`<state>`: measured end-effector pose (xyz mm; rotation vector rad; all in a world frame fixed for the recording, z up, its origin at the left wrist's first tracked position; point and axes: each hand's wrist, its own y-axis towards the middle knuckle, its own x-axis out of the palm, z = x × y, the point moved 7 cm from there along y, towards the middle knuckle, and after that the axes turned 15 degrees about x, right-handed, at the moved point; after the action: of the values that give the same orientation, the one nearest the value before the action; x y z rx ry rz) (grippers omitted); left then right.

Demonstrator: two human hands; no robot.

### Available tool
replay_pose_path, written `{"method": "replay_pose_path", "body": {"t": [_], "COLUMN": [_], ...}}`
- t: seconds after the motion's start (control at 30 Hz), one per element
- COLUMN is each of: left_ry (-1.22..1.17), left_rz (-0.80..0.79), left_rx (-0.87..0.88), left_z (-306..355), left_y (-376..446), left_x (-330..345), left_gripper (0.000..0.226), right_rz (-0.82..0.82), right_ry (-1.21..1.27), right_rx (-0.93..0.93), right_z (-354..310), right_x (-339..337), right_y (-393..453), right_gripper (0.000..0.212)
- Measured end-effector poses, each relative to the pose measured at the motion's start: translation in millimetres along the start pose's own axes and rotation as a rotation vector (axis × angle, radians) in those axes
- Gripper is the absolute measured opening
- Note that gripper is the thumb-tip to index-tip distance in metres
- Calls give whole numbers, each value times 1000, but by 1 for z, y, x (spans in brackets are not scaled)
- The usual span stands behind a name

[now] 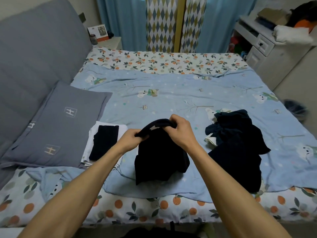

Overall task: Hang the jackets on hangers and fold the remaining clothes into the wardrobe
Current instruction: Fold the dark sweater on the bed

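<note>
We grip a dark garment point(161, 152) mid-bed, left hand point(132, 138) and right hand point(181, 129) curled round its top edge; its shape is unreadable. Dark pile point(238, 134) at three o'clock, folded stack point(104, 141) at nine.

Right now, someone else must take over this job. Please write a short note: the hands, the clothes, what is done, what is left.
Left hand and right hand: both grip the top edge of a dark garment, lifted over the bed.
Done: a folded stack, dark piece on white ones, lies beside the grey pillow.
Left: fold the held garment, then the unfolded dark pile on the right. No hangers or wardrobe in view.
</note>
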<state>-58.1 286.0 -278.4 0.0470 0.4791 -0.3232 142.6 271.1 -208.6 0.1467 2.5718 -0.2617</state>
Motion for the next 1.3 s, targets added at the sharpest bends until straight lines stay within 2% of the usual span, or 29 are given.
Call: {"method": "replay_pose_path", "body": {"t": [0.1, 0.17, 0.2, 0.23, 0.27, 0.3, 0.37, 0.47, 0.53, 0.63, 0.8, 0.87, 0.93, 1.03, 1.13, 1.2, 1.3], "left_ry": [14, 71, 86, 90, 94, 93, 40, 90, 171, 172, 38, -57, -86, 46, 351, 561, 803], "left_rz": [99, 109, 99, 78, 63, 65, 92, -8, -95, 6, 198, 205, 203, 282, 294, 189, -4], "left_rx": [54, 139, 191, 246, 292, 326, 325, 194, 54, -1, 107, 142, 162, 177, 172, 122, 1], "left_z": [14, 46, 63, 81, 94, 102, 99, 57, 20, 4, 63, 84, 93, 93, 77, 58, 24], "left_y": [7, 14, 16, 17, 17, 16, 14, 13, 11, 12, 27, 29, 28, 23, 20, 16, 7], "left_x": [-9, -12, -12, -10, -9, -9, -11, -1, 9, 8, -10, -14, -16, -25, -32, -29, -17], "left_gripper": [20, 16, 12, 5, 5, 11, 16, 18, 32, 40, 24, 15, 21, 24, 16, 5, 11], "right_rz": [55, -16, -76, -117, -135, -111, -29, 36, 68, 117, 82, 79, 136, 205, 193, 143, 42], "right_ry": [-135, -266, -331, -377, -387, -371, -259, -171, -124, -121, -349, -353, -364, -483, -643, -632, -465], "right_rx": [91, 36, -43, -138, -207, -235, -211, -183, -158, -70, 29, 26, 40, 102, 261, 388, 535], "right_z": [16, 10, 2, -9, -20, -28, -34, -33, -32, -20, 2, 5, 9, 18, 44, 68, 93], "right_x": [-14, -12, -5, 0, 3, 0, -13, -26, -34, -51, -49, -41, -41, -44, -48, -49, -38], "right_y": [5, 5, 4, 2, -1, -2, 0, -3, -4, -4, -5, -5, -4, 0, 2, -2, -10], "right_gripper": [15, 50, 60, 56, 43, 30, 20, 20, 20, 20, 32, 14, 5, 12, 13, 9, 14]}}
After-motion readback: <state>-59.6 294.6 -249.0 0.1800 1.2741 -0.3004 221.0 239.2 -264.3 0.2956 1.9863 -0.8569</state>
